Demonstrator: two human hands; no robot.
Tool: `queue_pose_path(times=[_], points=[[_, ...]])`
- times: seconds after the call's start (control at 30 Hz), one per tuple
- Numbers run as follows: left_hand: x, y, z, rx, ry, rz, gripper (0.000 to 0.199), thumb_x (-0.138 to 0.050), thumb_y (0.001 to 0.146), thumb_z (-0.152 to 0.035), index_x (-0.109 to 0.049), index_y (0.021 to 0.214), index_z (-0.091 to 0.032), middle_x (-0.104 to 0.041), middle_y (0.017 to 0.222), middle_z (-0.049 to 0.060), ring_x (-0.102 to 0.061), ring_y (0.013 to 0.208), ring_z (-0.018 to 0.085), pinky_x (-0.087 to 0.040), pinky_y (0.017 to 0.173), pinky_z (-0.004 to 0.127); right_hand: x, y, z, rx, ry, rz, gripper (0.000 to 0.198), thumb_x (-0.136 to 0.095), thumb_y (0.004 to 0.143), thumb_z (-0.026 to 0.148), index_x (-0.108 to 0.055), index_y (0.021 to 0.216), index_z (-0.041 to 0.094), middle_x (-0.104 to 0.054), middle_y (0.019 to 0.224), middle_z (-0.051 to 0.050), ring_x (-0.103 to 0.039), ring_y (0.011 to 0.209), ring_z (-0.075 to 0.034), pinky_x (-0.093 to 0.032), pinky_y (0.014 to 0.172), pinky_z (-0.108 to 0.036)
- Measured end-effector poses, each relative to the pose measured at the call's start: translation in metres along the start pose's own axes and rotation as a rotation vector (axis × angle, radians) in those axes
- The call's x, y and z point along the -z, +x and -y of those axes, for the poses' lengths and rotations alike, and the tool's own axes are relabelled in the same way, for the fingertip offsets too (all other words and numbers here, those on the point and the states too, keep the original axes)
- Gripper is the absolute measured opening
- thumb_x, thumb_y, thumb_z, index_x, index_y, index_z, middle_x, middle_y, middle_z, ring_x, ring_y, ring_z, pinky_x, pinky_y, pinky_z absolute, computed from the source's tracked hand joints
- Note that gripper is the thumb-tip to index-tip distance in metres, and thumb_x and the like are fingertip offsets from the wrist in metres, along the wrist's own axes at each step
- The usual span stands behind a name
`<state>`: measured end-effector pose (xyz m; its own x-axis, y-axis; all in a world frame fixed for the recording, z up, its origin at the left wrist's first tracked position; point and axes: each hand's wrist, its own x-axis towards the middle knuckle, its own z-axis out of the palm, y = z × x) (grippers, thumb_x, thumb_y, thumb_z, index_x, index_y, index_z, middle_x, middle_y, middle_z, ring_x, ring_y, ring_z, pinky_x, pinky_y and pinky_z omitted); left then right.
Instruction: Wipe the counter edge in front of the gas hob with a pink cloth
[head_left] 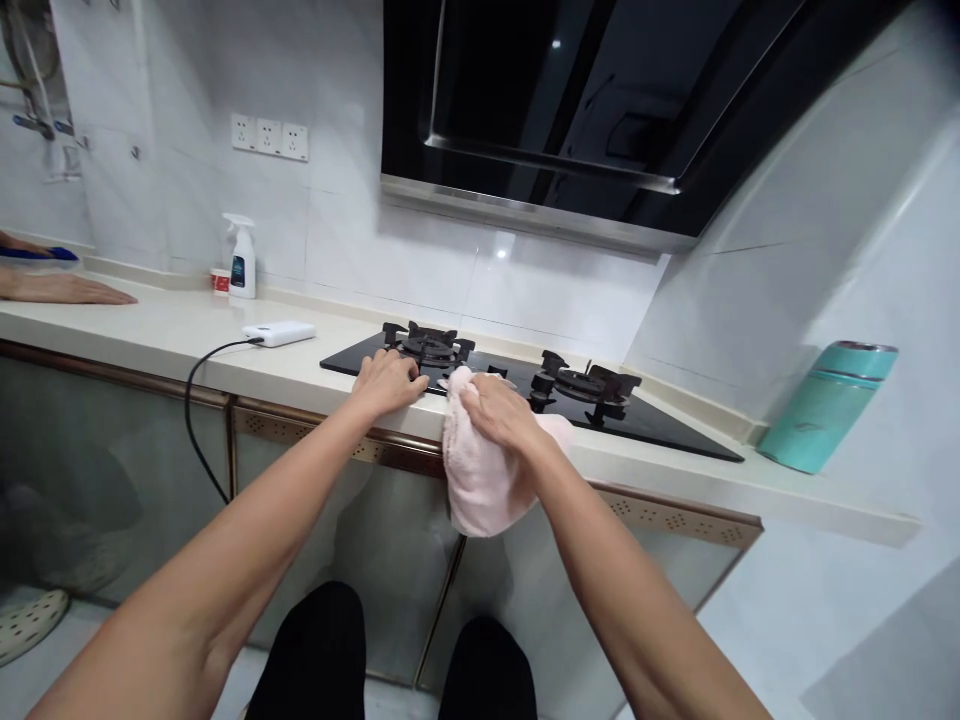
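Note:
A pink cloth [484, 490] is bunched under my right hand [501, 410], which grips it at the front edge of a black gas hob [679, 437]. Part of the cloth hangs down over the counter's front. To the left, my left hand [388, 382] rests on the front edge of the hob with its fingers loosely bent and apart, holding nothing. Just beyond it stands the left burner [429, 347] with its black pan support. The right burner [583, 386] lies beyond and to the right of the cloth. My right hand and the cloth cover the middle of the hob's front edge.
A white power bank [281, 333] with a black cable [191, 400] lies on the counter. Farther left are a spray bottle [242, 260], a small red-and-white tub [220, 281] and another person's hand [71, 289]. A turquoise flask [829, 408] stands right. A range hood [540, 205] hangs overhead.

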<state>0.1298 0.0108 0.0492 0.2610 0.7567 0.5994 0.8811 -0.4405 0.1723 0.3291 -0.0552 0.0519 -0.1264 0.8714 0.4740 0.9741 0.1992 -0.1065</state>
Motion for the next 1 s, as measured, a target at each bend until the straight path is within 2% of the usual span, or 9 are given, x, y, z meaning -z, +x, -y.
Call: queue_pose_path(times=[0.17, 0.33, 0.4, 0.5, 0.67, 0.8, 0.87, 0.93, 1.0], points=[[0.003, 0.003, 0.003, 0.018, -0.069, -0.009, 0.04, -0.046, 0.089, -0.054, -0.073, 0.098, -0.026, -0.068, 0.113, 0.009, -0.055, 0.116, 0.031, -0.04, 0.101, 0.046, -0.008, 0.021, 0.009, 0.06, 0.095, 0.056, 0.037, -0.028, 0.102, 0.048, -0.054, 0.107, 0.023, -0.062, 0.122, -0.011, -0.058, 0.111, -0.028, -0.045, 0.092, -0.04], [0.008, 0.009, 0.01, 0.029, -0.361, -0.019, 0.045, -0.046, 0.089, -0.058, -0.072, 0.099, -0.023, -0.072, 0.108, 0.004, -0.062, 0.106, 0.025, -0.047, 0.092, 0.035, -0.013, 0.023, -0.001, 0.143, 0.212, 0.026, 0.036, -0.025, 0.105, 0.045, -0.052, 0.096, 0.023, -0.062, 0.11, -0.007, -0.056, 0.108, -0.022, -0.041, 0.097, -0.036], [0.007, 0.008, 0.008, -0.001, -0.458, -0.026, 0.045, -0.048, 0.089, -0.058, -0.071, 0.101, -0.022, -0.072, 0.107, 0.004, -0.063, 0.104, 0.023, -0.048, 0.09, 0.033, -0.014, 0.024, -0.003, 0.131, 0.241, 0.015, 0.035, -0.023, 0.106, 0.041, -0.051, 0.094, 0.022, -0.062, 0.106, -0.006, -0.055, 0.106, -0.021, -0.041, 0.097, -0.034], [0.004, 0.001, -0.006, -0.108, -0.504, -0.016, 0.043, -0.05, 0.089, -0.055, -0.069, 0.107, -0.021, -0.07, 0.113, 0.005, -0.061, 0.109, 0.022, -0.048, 0.096, 0.033, -0.009, 0.024, -0.004, 0.094, 0.265, 0.003, 0.036, -0.019, 0.105, 0.035, -0.051, 0.096, 0.021, -0.061, 0.107, -0.007, -0.056, 0.105, -0.02, -0.042, 0.094, -0.033], [0.007, -0.02, -0.038, -0.251, -0.295, 0.055, 0.046, -0.057, 0.087, -0.046, -0.061, 0.128, -0.024, -0.059, 0.127, 0.008, -0.054, 0.123, 0.026, -0.044, 0.107, 0.039, 0.009, 0.015, -0.015, 0.066, 0.323, 0.016, 0.026, -0.029, 0.098, 0.026, -0.054, 0.102, 0.018, -0.064, 0.106, -0.007, -0.059, 0.099, -0.019, -0.045, 0.089, -0.03], [0.015, -0.029, -0.055, -0.297, -0.057, -0.02, 0.039, -0.054, 0.089, -0.031, -0.063, 0.126, -0.022, -0.043, 0.147, 0.013, -0.041, 0.137, 0.032, -0.038, 0.112, 0.046, 0.025, 0.002, -0.039, 0.063, 0.302, 0.027, 0.026, -0.035, 0.093, 0.028, -0.057, 0.103, 0.019, -0.067, 0.101, -0.005, -0.06, 0.091, -0.018, -0.047, 0.082, -0.028], [0.017, -0.03, -0.063, -0.337, -0.016, -0.003, 0.041, -0.05, 0.089, -0.021, -0.062, 0.128, -0.022, -0.047, 0.144, 0.013, -0.046, 0.132, 0.03, -0.039, 0.11, 0.044, 0.033, -0.005, -0.058, 0.054, 0.234, 0.005, 0.026, -0.038, 0.093, 0.032, -0.06, 0.097, 0.019, -0.067, 0.102, -0.005, -0.06, 0.094, -0.019, -0.046, 0.085, -0.029], [0.019, -0.029, -0.071, -0.352, -0.027, 0.071, 0.046, -0.044, 0.09, -0.015, -0.059, 0.132, -0.022, -0.055, 0.134, 0.012, -0.053, 0.124, 0.026, -0.042, 0.106, 0.04, 0.038, -0.013, -0.079, 0.021, 0.177, -0.024, 0.029, -0.039, 0.093, 0.036, -0.062, 0.094, 0.019, -0.067, 0.103, -0.007, -0.059, 0.098, -0.021, -0.044, 0.089, -0.031], [0.019, -0.027, -0.08, -0.314, -0.054, 0.146, 0.045, -0.043, 0.092, -0.019, -0.058, 0.134, -0.024, -0.059, 0.13, 0.01, -0.055, 0.122, 0.025, -0.043, 0.104, 0.038, 0.039, -0.023, -0.101, -0.026, 0.151, -0.039, 0.035, -0.036, 0.095, 0.039, -0.064, 0.094, 0.019, -0.067, 0.106, -0.009, -0.059, 0.102, -0.024, -0.044, 0.092, -0.034]])
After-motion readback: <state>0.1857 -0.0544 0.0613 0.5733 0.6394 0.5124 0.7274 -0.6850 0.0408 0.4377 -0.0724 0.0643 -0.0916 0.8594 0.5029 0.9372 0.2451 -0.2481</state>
